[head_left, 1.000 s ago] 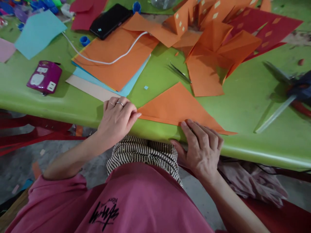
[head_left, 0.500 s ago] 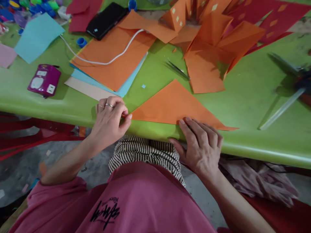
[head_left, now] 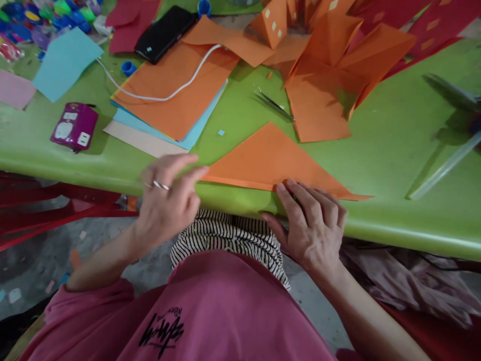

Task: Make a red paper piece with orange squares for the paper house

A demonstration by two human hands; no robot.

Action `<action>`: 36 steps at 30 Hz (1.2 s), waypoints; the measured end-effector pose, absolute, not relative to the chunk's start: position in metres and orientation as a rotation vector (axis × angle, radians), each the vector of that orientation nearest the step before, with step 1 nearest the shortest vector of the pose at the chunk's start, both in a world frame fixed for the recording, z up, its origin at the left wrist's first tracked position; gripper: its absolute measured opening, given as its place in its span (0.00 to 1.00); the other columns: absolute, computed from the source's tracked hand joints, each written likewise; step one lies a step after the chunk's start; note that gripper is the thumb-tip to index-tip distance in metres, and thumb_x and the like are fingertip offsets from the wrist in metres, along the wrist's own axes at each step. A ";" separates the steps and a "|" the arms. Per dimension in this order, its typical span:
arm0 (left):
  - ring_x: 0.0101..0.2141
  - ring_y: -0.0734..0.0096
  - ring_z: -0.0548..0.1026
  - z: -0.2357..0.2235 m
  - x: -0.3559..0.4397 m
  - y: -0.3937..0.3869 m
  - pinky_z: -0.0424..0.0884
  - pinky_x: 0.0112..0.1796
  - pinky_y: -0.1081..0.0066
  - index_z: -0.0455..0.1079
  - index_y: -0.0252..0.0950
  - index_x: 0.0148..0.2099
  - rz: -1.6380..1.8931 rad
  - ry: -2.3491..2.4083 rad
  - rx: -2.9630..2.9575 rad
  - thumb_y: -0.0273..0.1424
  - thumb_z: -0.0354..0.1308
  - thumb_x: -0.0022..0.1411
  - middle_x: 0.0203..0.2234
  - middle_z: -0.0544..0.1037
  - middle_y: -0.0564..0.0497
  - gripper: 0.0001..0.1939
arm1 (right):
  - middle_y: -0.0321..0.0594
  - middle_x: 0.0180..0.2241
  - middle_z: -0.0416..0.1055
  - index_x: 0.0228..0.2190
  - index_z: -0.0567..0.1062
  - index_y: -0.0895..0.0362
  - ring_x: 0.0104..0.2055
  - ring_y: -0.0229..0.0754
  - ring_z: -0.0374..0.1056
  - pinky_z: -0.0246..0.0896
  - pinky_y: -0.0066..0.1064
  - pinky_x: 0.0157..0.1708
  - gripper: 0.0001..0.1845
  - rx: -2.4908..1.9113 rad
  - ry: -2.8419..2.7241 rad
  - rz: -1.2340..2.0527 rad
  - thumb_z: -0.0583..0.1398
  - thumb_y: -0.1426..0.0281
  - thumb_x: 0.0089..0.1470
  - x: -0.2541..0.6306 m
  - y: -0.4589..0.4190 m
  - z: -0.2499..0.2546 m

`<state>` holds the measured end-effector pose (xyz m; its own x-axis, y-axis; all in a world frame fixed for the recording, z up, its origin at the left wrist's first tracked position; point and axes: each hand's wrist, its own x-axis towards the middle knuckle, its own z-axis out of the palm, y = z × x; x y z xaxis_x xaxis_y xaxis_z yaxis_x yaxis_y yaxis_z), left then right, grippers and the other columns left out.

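Note:
A sheet of orange paper, folded into a wide triangle with a narrow strip along its near edge, lies at the front of the green table. My right hand rests on that near edge, fingers stretched flat over the paper and thumb off the table's rim. At the triangle's left corner is my left hand, a ring on one finger. Its fingers are apart and hold nothing; the index fingertip is at or just beside the corner, and I cannot tell whether it touches.
Tweezers lie behind the triangle. A paper stack with a white cable stands left of them, near a black phone and a purple box. Cut orange paper is at the back; scissors lie far right.
My left hand has let go of the triangle's left corner, its fingers opening and lifting. My right hand stays on the near edge. The view has shifted slightly.

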<state>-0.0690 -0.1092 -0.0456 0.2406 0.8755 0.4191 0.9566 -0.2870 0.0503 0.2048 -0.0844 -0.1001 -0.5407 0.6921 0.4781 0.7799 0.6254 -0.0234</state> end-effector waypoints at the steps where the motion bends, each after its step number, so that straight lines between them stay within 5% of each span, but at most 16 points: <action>1: 0.60 0.58 0.67 -0.048 -0.058 -0.111 0.62 0.60 0.55 0.63 0.39 0.62 -0.522 -1.557 -2.391 0.26 0.51 0.65 0.57 0.71 0.44 0.24 | 0.50 0.56 0.72 0.67 0.56 0.57 0.57 0.53 0.65 0.56 0.45 0.57 0.38 -1.161 -2.400 -0.277 0.59 0.58 0.62 0.204 -0.084 -0.100; 4: 0.66 0.58 0.59 -0.063 -0.019 -0.114 0.55 0.65 0.57 0.57 0.32 0.69 -0.383 -1.211 -2.597 0.41 0.46 0.72 0.63 0.68 0.44 0.29 | 0.51 0.54 0.74 0.66 0.59 0.59 0.56 0.52 0.66 0.56 0.43 0.57 0.37 -1.150 -2.378 -0.320 0.60 0.58 0.61 0.202 -0.084 -0.099; 8: 0.67 0.52 0.58 -0.084 0.016 -0.112 0.53 0.66 0.54 0.53 0.24 0.70 -0.244 -1.338 -2.590 0.55 0.36 0.70 0.67 0.62 0.36 0.43 | 0.51 0.53 0.74 0.65 0.60 0.59 0.55 0.52 0.67 0.57 0.43 0.56 0.37 -1.132 -2.365 -0.340 0.61 0.57 0.60 0.202 -0.083 -0.100; 17: 0.64 0.49 0.64 -0.079 0.019 -0.120 0.60 0.64 0.55 0.57 0.20 0.68 -0.159 -1.402 -2.460 0.53 0.44 0.69 0.64 0.65 0.32 0.42 | 0.51 0.53 0.74 0.65 0.60 0.60 0.55 0.53 0.67 0.56 0.43 0.57 0.39 -1.128 -2.376 -0.337 0.63 0.58 0.59 0.205 -0.082 -0.102; 36: 0.66 0.41 0.59 -0.078 -0.034 -0.142 0.55 0.64 0.51 0.46 0.14 0.70 -0.144 -1.688 -2.351 0.58 0.48 0.64 0.65 0.61 0.24 0.53 | 0.51 0.53 0.75 0.64 0.62 0.60 0.54 0.53 0.68 0.59 0.43 0.56 0.39 -1.154 -2.391 -0.371 0.64 0.55 0.57 0.205 -0.082 -0.101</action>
<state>-0.0340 -0.1424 -0.0781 0.3268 0.9192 0.2198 0.9431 -0.3021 -0.1389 0.2046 -0.0819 -0.1008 -0.5444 0.6661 0.5097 0.7893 0.6125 0.0426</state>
